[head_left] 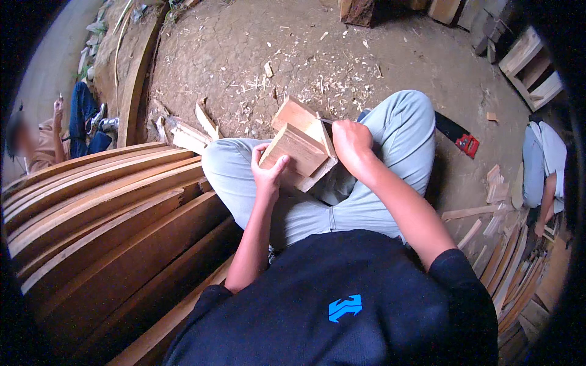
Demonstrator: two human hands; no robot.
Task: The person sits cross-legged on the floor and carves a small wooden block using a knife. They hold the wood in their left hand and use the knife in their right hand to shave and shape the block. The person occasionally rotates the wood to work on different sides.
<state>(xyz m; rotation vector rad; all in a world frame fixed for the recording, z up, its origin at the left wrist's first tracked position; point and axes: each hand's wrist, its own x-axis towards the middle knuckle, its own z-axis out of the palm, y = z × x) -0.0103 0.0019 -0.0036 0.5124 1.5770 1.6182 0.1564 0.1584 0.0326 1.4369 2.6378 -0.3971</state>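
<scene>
Steadying wooden block (294,148) on lap, left hand (269,172) clasps its near lower edge, fingers wrapped. Right hand (351,141) fisted tight at block's right side around thin dark tool, mostly hidden. Block rests between knees, tilted. Stacked planks (104,213) lie left; handsaw (458,135) on dirt floor (244,55) right of knee.
</scene>
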